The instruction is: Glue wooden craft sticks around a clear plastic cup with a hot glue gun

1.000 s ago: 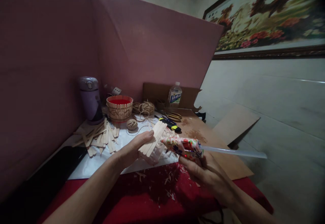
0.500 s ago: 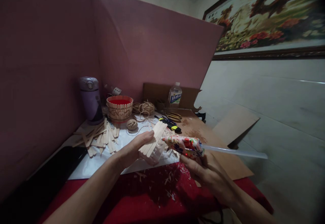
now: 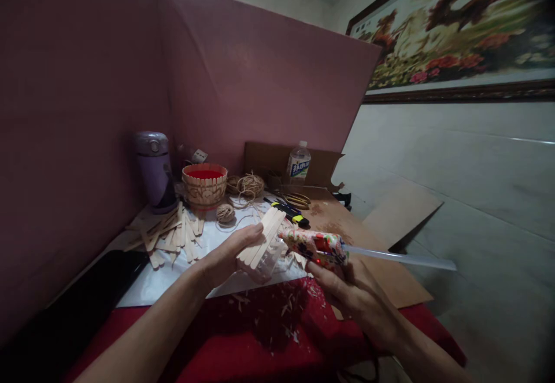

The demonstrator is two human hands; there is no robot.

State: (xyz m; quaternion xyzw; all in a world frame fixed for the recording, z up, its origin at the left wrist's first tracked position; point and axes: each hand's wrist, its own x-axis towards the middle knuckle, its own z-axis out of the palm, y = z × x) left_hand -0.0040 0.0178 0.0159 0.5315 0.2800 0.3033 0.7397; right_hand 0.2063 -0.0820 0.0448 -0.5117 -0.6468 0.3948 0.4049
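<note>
A: Behind the bench (image 3: 433,334), pink panels (image 3: 269,70); to the right, a pale wall (image 3: 468,140) with a framed picture (image 3: 459,30). Bench covering?

B: Red cloth (image 3: 208,345), overlaid by a white sheet (image 3: 143,290) and a brown board (image 3: 390,282). Shavings (image 3: 291,332) scattered on the cloth.

A: Location and appearance of the wooden sticks (image 3: 262,238)?

B: In the left hand (image 3: 228,250), raised over the white sheet. Pale, flat, unpainted, with rounded ends. Laid side by side as a narrow slatted strip, slanting away toward the right. Clear plastic (image 3: 265,268) directly beneath, form partly hidden.

A: State of the left fingers?

B: Grasping the wooden sticks, thumb on the upper face. Underside of the grip hidden.

A: And on the right?

B: Right hand (image 3: 347,296) with fingers wrapped around a glue gun (image 3: 314,245). Multicoloured floral pattern on the body; small red light lit. Long translucent glue stick (image 3: 401,258) projecting from the rear. Nozzle just beside the right edge of the wooden sticks; contact impossible to tell.

A: Surrounding items?

B: Heap of loose sticks (image 3: 173,238) before a purple flask (image 3: 154,175). Farther back, a wood-sided pot (image 3: 204,192) with red interior, twine (image 3: 250,185) and a labelled bottle (image 3: 299,163).
</note>
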